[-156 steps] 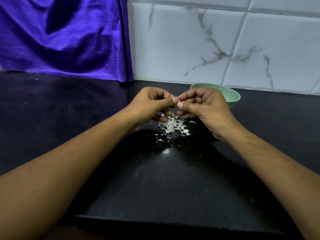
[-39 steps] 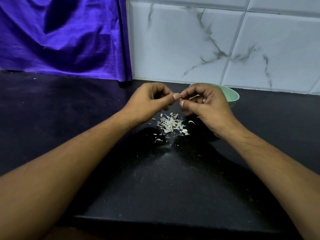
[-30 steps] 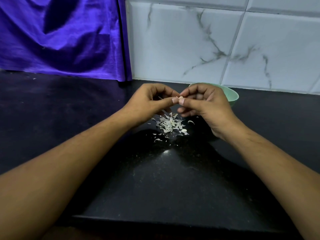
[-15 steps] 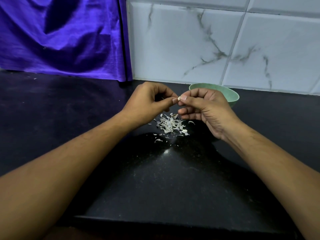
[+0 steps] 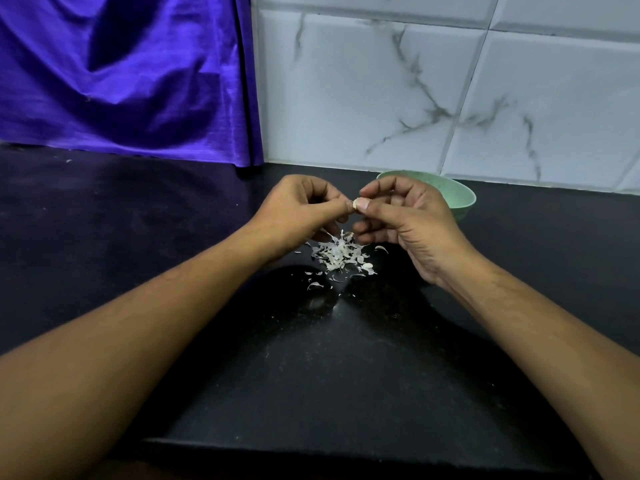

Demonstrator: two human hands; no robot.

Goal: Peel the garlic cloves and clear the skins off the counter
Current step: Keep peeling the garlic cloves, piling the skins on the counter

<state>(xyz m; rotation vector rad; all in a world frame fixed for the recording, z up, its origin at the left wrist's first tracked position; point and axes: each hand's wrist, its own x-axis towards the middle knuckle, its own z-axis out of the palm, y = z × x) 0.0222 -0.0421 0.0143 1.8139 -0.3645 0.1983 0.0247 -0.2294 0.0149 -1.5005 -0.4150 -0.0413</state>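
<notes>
A small pale garlic clove point(image 5: 355, 204) sits pinched between the fingertips of both hands, just above the counter. My left hand point(image 5: 298, 213) holds it from the left with thumb and curled fingers. My right hand point(image 5: 401, 220) pinches it from the right, thumbnail against it. Directly below lies a loose heap of white garlic skins point(image 5: 337, 255) on the black counter point(image 5: 311, 358), with a few stray flakes point(image 5: 314, 285) nearer to me. Most of the clove is hidden by my fingers.
A pale green bowl point(image 5: 460, 197) stands behind my right hand near the marble-tiled wall point(image 5: 415, 91); what it holds is hidden. A purple cloth point(image 5: 121, 74) hangs at the back left. The counter's front edge point(image 5: 311, 445) runs below my forearms.
Both hands stay together over the skin heap, working the clove. My right fingers have shifted slightly around it; the heap of skins looks the same.
</notes>
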